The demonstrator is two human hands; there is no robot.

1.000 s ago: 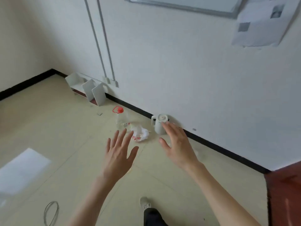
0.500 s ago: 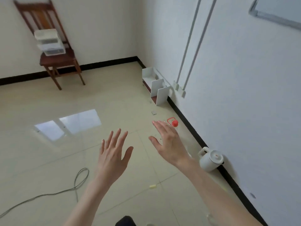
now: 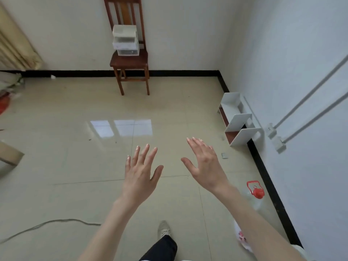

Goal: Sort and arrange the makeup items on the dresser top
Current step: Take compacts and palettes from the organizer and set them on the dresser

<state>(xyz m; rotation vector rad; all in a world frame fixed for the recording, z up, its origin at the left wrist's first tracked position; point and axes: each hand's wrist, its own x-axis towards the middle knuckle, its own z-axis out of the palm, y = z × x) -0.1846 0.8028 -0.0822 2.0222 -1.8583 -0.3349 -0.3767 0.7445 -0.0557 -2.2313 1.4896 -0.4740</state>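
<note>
My left hand (image 3: 141, 171) and my right hand (image 3: 204, 163) are held out in front of me over the tiled floor, fingers spread and holding nothing. Far ahead, a stack of clear plastic drawer organizers (image 3: 125, 40) sits on the seat of a wooden chair (image 3: 130, 62) against the back wall. No dresser and no makeup items show in this view.
A white shelf piece (image 3: 239, 122) lies on the floor by the right wall. A clear bottle with a red cap (image 3: 257, 193) and a plastic bag (image 3: 242, 237) sit near the baseboard. A cable (image 3: 47, 224) runs across the floor at lower left. My foot (image 3: 163, 228) is below.
The view has swung left from the right wall and kettle to the room's far corner with the chair. Both hands stay open and raised.
</note>
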